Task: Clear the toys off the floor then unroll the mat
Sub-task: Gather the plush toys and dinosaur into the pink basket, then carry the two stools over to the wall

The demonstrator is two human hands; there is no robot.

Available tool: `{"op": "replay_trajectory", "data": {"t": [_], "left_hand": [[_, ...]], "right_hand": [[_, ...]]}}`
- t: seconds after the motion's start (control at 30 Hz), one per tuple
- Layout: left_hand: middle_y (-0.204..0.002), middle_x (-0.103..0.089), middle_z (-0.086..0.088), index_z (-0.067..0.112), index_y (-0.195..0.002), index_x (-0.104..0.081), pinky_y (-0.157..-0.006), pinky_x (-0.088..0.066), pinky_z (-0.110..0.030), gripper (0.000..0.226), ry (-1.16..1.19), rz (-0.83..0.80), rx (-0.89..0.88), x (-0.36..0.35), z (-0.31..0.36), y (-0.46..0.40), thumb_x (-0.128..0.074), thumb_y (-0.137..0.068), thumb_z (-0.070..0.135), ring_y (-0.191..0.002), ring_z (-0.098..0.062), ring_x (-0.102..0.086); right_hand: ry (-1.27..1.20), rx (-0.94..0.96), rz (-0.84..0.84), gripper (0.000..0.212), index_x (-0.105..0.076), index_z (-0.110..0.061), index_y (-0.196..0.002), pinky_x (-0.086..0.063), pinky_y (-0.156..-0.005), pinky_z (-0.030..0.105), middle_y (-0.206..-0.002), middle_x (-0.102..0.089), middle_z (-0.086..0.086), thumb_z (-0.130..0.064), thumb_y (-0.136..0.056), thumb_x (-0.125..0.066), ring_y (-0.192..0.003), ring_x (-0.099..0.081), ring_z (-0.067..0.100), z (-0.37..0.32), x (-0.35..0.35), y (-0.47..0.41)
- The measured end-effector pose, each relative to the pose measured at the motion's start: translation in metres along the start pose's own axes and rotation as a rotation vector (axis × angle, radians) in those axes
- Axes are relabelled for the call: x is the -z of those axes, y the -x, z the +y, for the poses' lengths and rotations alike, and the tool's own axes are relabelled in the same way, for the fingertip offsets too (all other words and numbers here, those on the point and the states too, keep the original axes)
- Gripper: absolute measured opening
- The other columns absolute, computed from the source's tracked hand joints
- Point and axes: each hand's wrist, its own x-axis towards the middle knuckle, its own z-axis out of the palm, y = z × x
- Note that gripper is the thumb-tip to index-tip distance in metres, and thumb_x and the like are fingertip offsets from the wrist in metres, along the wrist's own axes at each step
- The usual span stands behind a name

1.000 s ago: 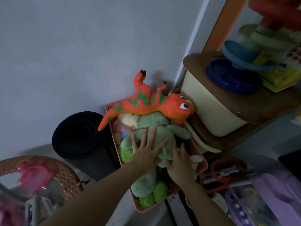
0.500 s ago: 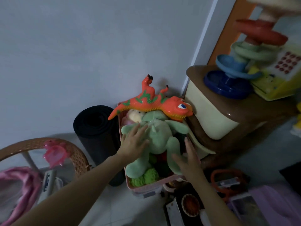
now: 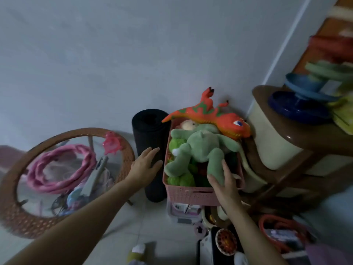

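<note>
A pink basket (image 3: 191,195) stands against the wall, stuffed with toys. A green plush (image 3: 200,144) lies on top, and an orange dinosaur (image 3: 214,115) rests across the far rim. The black rolled mat (image 3: 150,134) stands upright just left of the basket. My left hand (image 3: 146,164), fingers straight, reaches onto the side of the rolled mat. My right hand (image 3: 224,180) touches the plush's lower leg at the basket's near rim, fingers relaxed.
A round wicker table (image 3: 11,215) with a glass top sits to the left, with a pink hoop (image 3: 63,167) under it. A cream bin with a brown lid (image 3: 271,142) and stacked toys stand at the right. Small toys (image 3: 225,240) lie on the tiled floor in front.
My left hand has left the green plush and moved left to the rolled mat. My right hand stays by the plush's leg. The view has pulled back and shifted left.
</note>
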Motion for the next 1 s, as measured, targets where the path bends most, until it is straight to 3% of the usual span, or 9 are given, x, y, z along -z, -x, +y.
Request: {"op": "replay_trajectory", "data": {"t": [0.13, 0.4, 0.57, 0.7, 0.83, 0.93, 1.0], "left_hand": [[-0.151, -0.031, -0.007, 0.019, -0.143, -0.033, -0.11, -0.03, -0.043, 0.052, -0.022, 0.088, 0.102, 0.019, -0.03, 0.04, -0.046, -0.095, 0.033, -0.136, -0.025, -0.033], [-0.146, -0.039, -0.005, 0.018, -0.14, -0.04, -0.106, -0.035, -0.039, 0.049, 0.021, 0.268, 0.243, 0.07, -0.086, 0.118, -0.05, -0.094, 0.029, -0.132, -0.023, -0.038], [-0.143, -0.042, -0.01, 0.018, -0.139, -0.041, -0.101, -0.041, -0.047, 0.047, 0.028, 0.328, 0.311, 0.097, -0.118, 0.168, -0.05, -0.094, 0.025, -0.127, -0.026, -0.044], [-0.141, -0.045, -0.009, 0.017, -0.137, -0.043, -0.095, -0.039, -0.028, 0.045, 0.038, 0.438, 0.393, 0.118, -0.148, 0.219, -0.05, -0.094, 0.027, -0.124, -0.024, -0.047], [-0.149, -0.035, -0.009, 0.018, -0.141, -0.038, -0.109, -0.029, -0.034, 0.048, 0.048, 0.493, 0.533, 0.141, -0.186, 0.285, -0.048, -0.095, 0.03, -0.137, -0.023, -0.033], [-0.151, -0.03, -0.009, 0.019, -0.143, -0.035, -0.113, -0.024, -0.036, 0.049, 0.056, 0.542, 0.642, 0.164, -0.22, 0.354, -0.045, -0.096, 0.031, -0.14, -0.022, -0.027], [-0.152, -0.029, -0.008, 0.02, -0.143, -0.034, -0.114, -0.024, -0.037, 0.049, 0.079, 0.575, 0.689, 0.176, -0.24, 0.395, -0.044, -0.096, 0.031, -0.141, -0.021, -0.025]], "right_hand": [[0.084, 0.139, -0.022, 0.068, -0.021, -0.024, -0.147, -0.02, -0.116, 0.038, -0.156, -0.017, -0.003, -0.029, -0.09, -0.058, -0.142, -0.016, 0.013, -0.009, -0.033, 0.009], [0.063, 0.219, -0.227, 0.066, -0.025, -0.025, -0.146, -0.023, -0.105, 0.024, -0.153, -0.023, -0.001, -0.025, -0.089, -0.059, -0.138, -0.023, 0.013, -0.046, -0.108, 0.027], [0.102, 0.271, -0.384, 0.067, -0.022, -0.029, -0.146, -0.022, -0.115, 0.037, -0.156, -0.017, 0.0, -0.032, -0.09, -0.057, -0.143, -0.016, 0.016, -0.07, -0.151, 0.052], [0.107, 0.33, -0.49, 0.066, -0.024, -0.024, -0.146, -0.021, -0.114, 0.033, -0.155, -0.02, 0.001, -0.03, -0.09, -0.058, -0.142, -0.019, 0.016, -0.095, -0.196, 0.084], [0.09, 0.363, -0.602, 0.065, -0.029, -0.018, -0.145, -0.028, -0.111, 0.03, -0.151, -0.03, 0.008, -0.022, -0.088, -0.061, -0.138, -0.029, 0.021, -0.118, -0.253, 0.134], [0.075, 0.403, -0.723, 0.062, -0.033, -0.017, -0.143, -0.041, -0.092, 0.012, -0.146, -0.037, 0.011, -0.017, -0.088, -0.062, -0.125, -0.043, 0.017, -0.133, -0.302, 0.191], [0.083, 0.431, -0.796, 0.062, -0.033, -0.02, -0.143, -0.042, -0.101, 0.025, -0.146, -0.037, 0.009, -0.018, -0.088, -0.062, -0.127, -0.042, 0.017, -0.14, -0.328, 0.226]]}}
